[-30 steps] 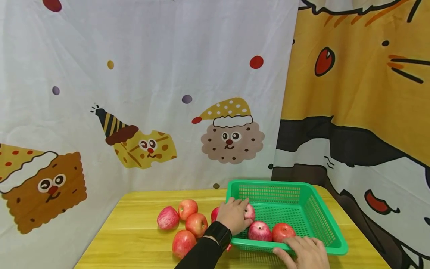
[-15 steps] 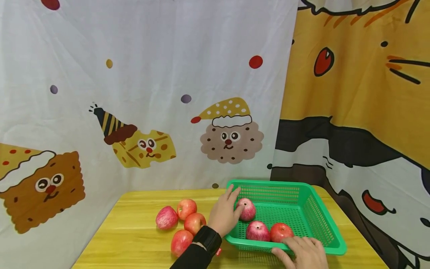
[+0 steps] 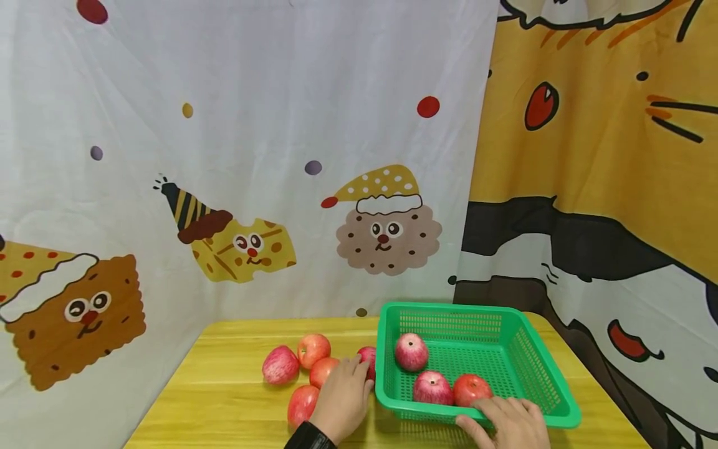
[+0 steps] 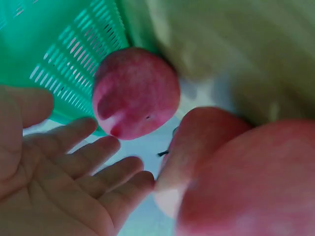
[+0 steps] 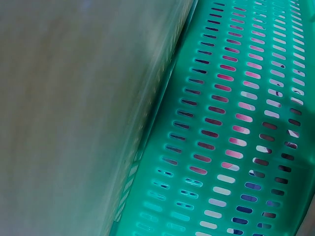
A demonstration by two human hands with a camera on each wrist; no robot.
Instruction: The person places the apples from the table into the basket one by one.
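Note:
My left hand (image 3: 344,396) reaches down just left of the green plastic basket (image 3: 384,399), fingertips right by a red apple (image 3: 367,357) that lies against the basket's outer side. In the left wrist view its palm faces the camera with loosely spread fingers (image 4: 110,152), and nothing is in it; the apple (image 4: 135,93) lies just beyond. My right hand (image 3: 507,424) grips the basket's near rim, fingers over the top and thumb in front. Inside the basket lie a pink-red apple (image 3: 412,352), another striped one (image 3: 432,388) and a redder one (image 3: 472,390).
Left of my left hand, several apples sit grouped on the yellow wooden table (image 3: 224,386), among them a striped apple (image 3: 280,365) and a red one (image 3: 303,405). A cartoon-print curtain (image 3: 252,156) hangs behind the table. The right wrist view shows the basket's slotted wall (image 5: 216,123).
My left hand has let go of an apple at the basket's left end, come out over the rim and moved left and down to the apple outside. The right hand has stayed on the rim.

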